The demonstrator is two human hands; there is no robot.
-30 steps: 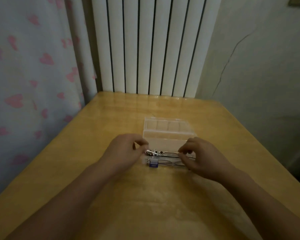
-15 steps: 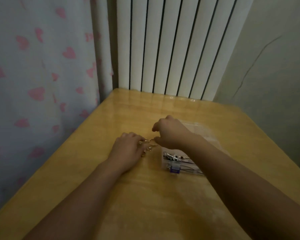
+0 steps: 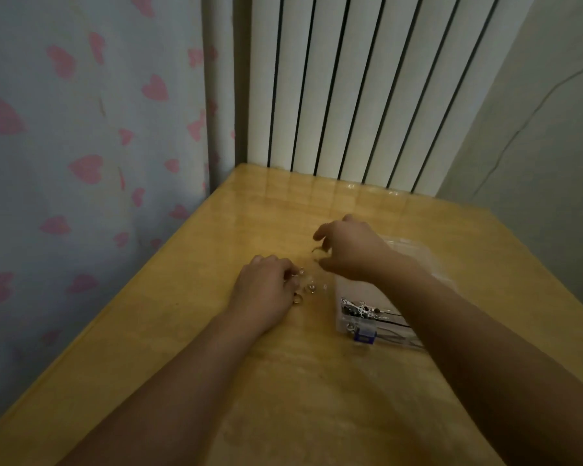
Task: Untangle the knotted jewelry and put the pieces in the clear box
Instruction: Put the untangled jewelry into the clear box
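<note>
Head view. The knotted jewelry (image 3: 303, 285) is a small cluster of thin metal rings and loops, pale and glinting, with one gold-toned ring at its 7 o'clock edge; it lies on the yellow wooden surface (image 3: 189, 331), just at 9 o'clock of the clear box (image 3: 345, 326). The left hand (image 3: 263, 290) rests on the surface with fingers curled, its grip closed on the cluster's left side. The right hand (image 3: 350, 250) hovers at 1 o'clock of the cluster, its forearm crossing over the box; thumb and forefinger form a pinching grip on a fine curved strand (image 3: 315, 250), blurred in detail. The box is transparent plastic; its near compartments hold silver ornamental pieces (image 3: 359, 307), dark cords and a small blue item (image 3: 364, 336). A white ribbed radiator (image 3: 367, 89) stands at 12 o'clock, a heart-patterned curtain (image 3: 91, 129) at 9 o'clock.
</note>
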